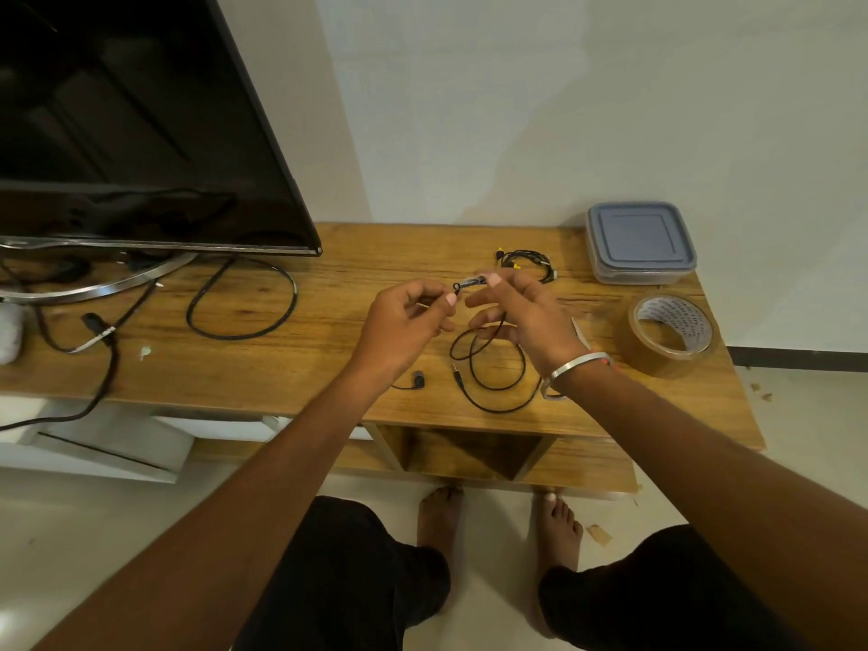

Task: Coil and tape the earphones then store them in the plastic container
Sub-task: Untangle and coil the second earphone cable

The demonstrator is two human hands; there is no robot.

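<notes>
Above the middle of the wooden table (329,350), the left hand (399,321) and the right hand (521,317) hold a black earphone cable (498,368) between them. The fingers of both hands are curled in and pinch a short, bunched section of cable, which looks wrapped in something shiny, though I cannot tell for sure that it is tape. The rest of the cable hangs down from the right hand in loose loops onto the table near its front edge, with the plug and one earbud lying free there.

A second black earphone set with yellow tips (523,265) lies coiled toward the back edge. The clear plastic container with a grey lid (639,244) sits closed at the back right corner, and the roll of brown packing tape (672,335) lies at the right edge.

The likely risk is that the hanging loops are unsecured: pulling on the pinched section could drag them into a tangle, or the earbud could slip off the front edge. The lid also has to come off before storing.
</notes>
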